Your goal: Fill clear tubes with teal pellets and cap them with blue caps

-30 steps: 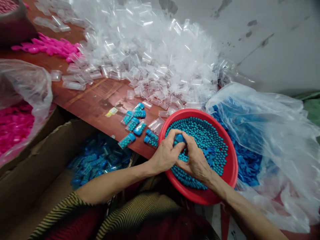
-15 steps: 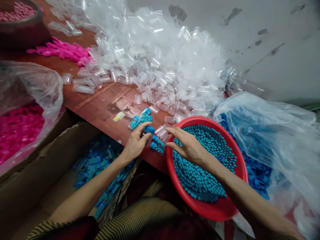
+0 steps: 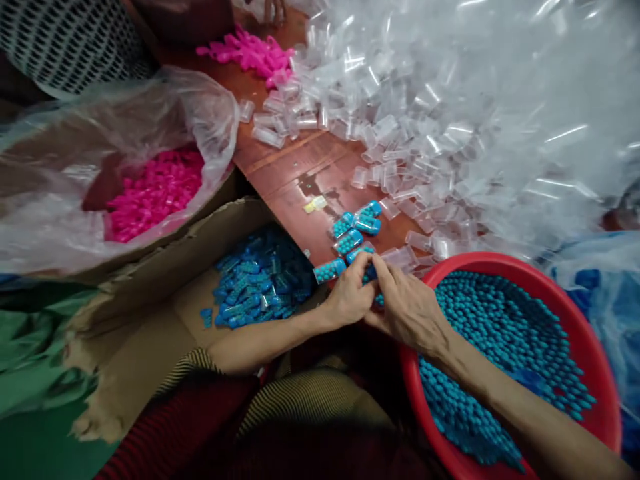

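My left hand (image 3: 350,297) and my right hand (image 3: 413,307) meet at the table's near edge, fingertips bent together. Blue shows between them, from small clear tubes filled with blue beads; the fingers partly hide these. Just left of my left fingers is a blue-capped bead-filled tube (image 3: 329,271). Several more filled tubes (image 3: 349,241) lie just beyond the fingertips. Empty clear tubes (image 3: 401,259) rest beside my right knuckles. Under my right forearm stands a red basin (image 3: 500,261) holding loose blue beads (image 3: 480,333).
A large heap of clear tubes (image 3: 450,120) covers the back of the table (image 3: 285,187). Pink pieces (image 3: 250,55) lie at the far left, more in a plastic-lined box (image 3: 155,193). Below the edge, a cardboard box (image 3: 150,347) holds filled tubes (image 3: 260,287). Another person's hand (image 3: 274,10) shows at the top.
My hands were apart with open fingers; now they have come together over the filled tubes. The view has swung left, shifting the basin and tubes rightward in the picture.
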Motion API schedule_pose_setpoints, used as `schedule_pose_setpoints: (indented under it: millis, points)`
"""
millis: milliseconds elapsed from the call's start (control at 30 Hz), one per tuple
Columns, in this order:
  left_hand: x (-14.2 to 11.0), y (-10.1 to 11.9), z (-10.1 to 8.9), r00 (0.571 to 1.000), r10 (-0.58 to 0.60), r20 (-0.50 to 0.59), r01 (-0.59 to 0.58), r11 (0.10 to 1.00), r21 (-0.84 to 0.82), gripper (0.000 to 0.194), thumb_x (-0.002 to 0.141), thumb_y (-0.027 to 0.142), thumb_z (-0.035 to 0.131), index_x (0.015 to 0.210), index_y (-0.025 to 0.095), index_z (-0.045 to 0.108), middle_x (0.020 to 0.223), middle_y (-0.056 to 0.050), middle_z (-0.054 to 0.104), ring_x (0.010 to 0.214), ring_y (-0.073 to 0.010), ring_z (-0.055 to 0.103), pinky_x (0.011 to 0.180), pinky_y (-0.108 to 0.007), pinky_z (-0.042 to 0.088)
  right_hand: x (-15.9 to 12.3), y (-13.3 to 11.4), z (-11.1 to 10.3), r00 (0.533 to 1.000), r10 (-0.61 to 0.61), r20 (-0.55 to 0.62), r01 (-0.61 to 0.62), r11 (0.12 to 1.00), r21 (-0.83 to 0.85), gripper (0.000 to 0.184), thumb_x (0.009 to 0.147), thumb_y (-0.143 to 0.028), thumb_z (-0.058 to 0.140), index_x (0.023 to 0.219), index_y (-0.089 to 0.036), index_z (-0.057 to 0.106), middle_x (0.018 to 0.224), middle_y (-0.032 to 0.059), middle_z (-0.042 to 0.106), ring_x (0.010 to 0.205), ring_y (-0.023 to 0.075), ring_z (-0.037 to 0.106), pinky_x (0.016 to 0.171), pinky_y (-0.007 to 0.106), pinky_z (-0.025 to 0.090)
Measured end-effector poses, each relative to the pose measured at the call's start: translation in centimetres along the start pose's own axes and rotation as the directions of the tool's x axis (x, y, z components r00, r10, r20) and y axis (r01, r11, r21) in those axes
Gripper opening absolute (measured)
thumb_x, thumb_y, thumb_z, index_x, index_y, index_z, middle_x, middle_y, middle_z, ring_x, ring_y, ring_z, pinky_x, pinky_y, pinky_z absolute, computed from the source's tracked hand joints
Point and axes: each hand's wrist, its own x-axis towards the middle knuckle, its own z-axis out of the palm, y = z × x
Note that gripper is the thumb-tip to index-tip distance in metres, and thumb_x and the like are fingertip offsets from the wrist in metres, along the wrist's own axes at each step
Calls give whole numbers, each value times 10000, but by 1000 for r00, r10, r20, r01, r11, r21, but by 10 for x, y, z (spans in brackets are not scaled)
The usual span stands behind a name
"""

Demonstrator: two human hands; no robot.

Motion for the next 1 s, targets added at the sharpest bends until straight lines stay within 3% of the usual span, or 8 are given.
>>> schedule_pose_setpoints:
  millis: [167, 333, 500, 600, 733, 833, 900, 1000]
  points:
    - [-15, 4, -25, 997, -66, 33, 58, 977, 203, 184, 792, 204, 504, 975, 190, 511, 829, -7, 597, 796, -154, 561, 785, -301, 464, 10, 1, -1, 984, -21, 175, -2, 991, 135, 700, 861, -371, 495, 1430, -104, 187, 1107, 186, 588, 919, 293, 617, 707, 408, 541]
    - [-26, -14, -102, 977, -121, -176, 184, 895, 406, 308, 781, 289, 517, 1074, 192, 520, 839, 2, 586, 702, -128, 536, 687, -264, 448, 14, 54, -19, 980, 148, 134, -178, 951, 252, 500, 894, -395, 469, 1340, -176, 416, 1210, 159, 566, 993, 257, 615, 764, 389, 538]
    - [-50, -71, -183, 842, -272, -466, 519, 645, 561, 392, 739, 271, 512, 1113, 159, 552, 791, -20, 584, 709, -164, 552, 707, -298, 450, 7, 97, -15, 959, 203, 200, -252, 931, 264, 434, 879, -403, 493, 1226, -148, 546, 1046, 136, 667, 859, 250, 654, 718, 382, 527]
    - [-57, -76, -202, 776, -143, -614, 594, 492, 636, 416, 763, 259, 485, 1158, 149, 555, 936, -82, 623, 874, -219, 583, 839, -366, 439, 13, 106, -11, 931, 230, 283, -281, 948, 153, 398, 873, -358, 498, 1193, -135, 578, 1050, 144, 673, 867, 265, 655, 734, 384, 507]
    - [-44, -51, -168, 828, 262, -496, 315, 515, 797, 347, 839, 272, 422, 1118, 122, 565, 1039, -120, 622, 1001, -232, 572, 904, -380, 425, 27, 110, -13, 861, 271, 431, -284, 958, -36, 310, 857, -289, 514, 1114, -152, 619, 1034, 126, 680, 888, 260, 646, 744, 355, 476]
    - [-35, -35, -105, 884, 464, -66, -158, 428, 890, 252, 853, 271, 463, 1027, 155, 603, 1031, -99, 632, 1128, -243, 518, 984, -406, 373, 36, 112, -16, 771, 268, 578, -252, 961, -109, 285, 821, -259, 571, 1090, -176, 613, 1025, 88, 677, 917, 231, 631, 748, 307, 451]
    - [-32, -35, -58, 838, 504, 208, -411, 335, 848, 244, 853, 279, 487, 1024, 162, 615, 1081, -113, 624, 1186, -273, 475, 1004, -453, 344, 41, 110, -17, 725, 280, 629, -230, 960, -162, 331, 788, -238, 615, 1108, -160, 588, 1069, 96, 652, 966, 227, 611, 761, 288, 435]
    - [-27, -47, -3, 792, 376, 481, -584, 239, 776, 286, 862, 246, 464, 1103, 168, 597, 1242, -142, 554, 1270, -319, 392, 1014, -527, 305, 48, 103, -12, 701, 252, 667, -126, 964, -232, 366, 770, -223, 637, 1114, -121, 561, 1110, 133, 607, 995, 235, 590, 771, 281, 417]
